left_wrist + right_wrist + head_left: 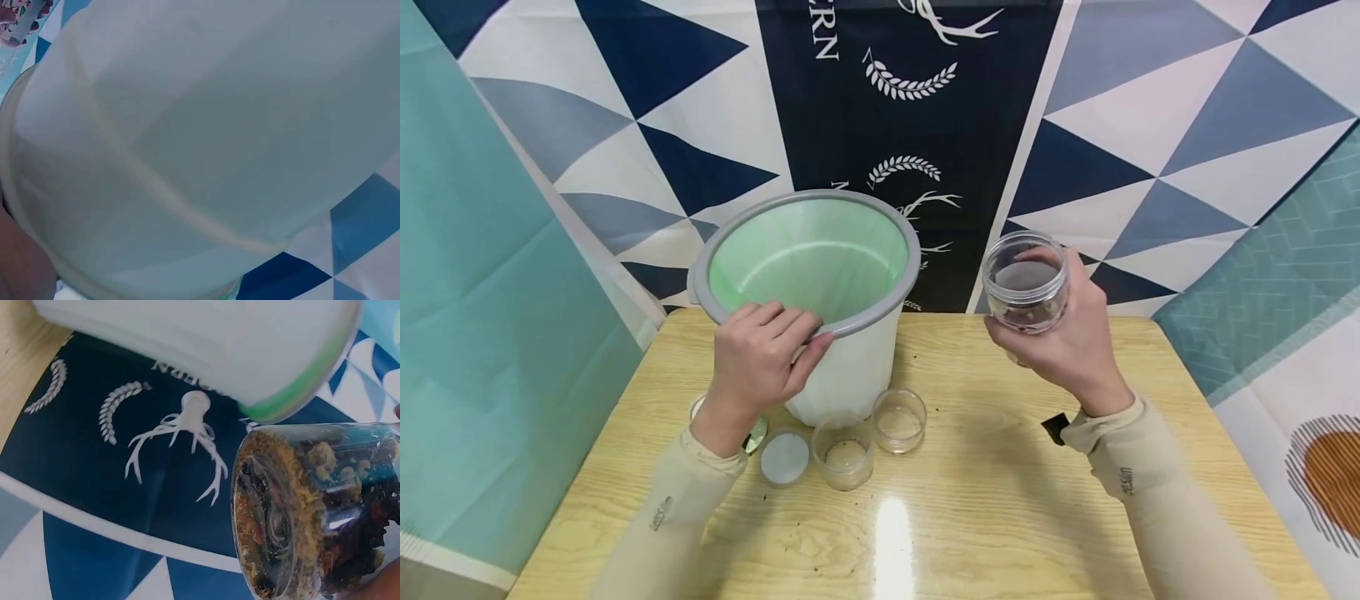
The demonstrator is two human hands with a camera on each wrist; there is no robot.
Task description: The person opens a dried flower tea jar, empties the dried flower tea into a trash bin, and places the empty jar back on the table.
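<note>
My left hand [758, 354] grips the near edge of a tall white bin [859, 362] with a grey rim [913, 250] and a pale green inside. The fingers bend over the rim and the thumb lies along its outer side. The bin's wall [206, 125] fills most of the left wrist view. To the right of the bin, above the table, my right hand [1081, 333] holds a clear, lidless jar [1026, 308] upright. Dark and yellowish-brown bits [350, 544] show through the jar's side and bottom in the right wrist view.
Two clear round containers [843, 468] stand on the wooden table [970, 533] before the bin. Beside them lies a pale round lid [785, 458]. Another round thing [757, 435] is partly hidden by the left wrist. Patterned cloth [1150, 142] hangs behind the table.
</note>
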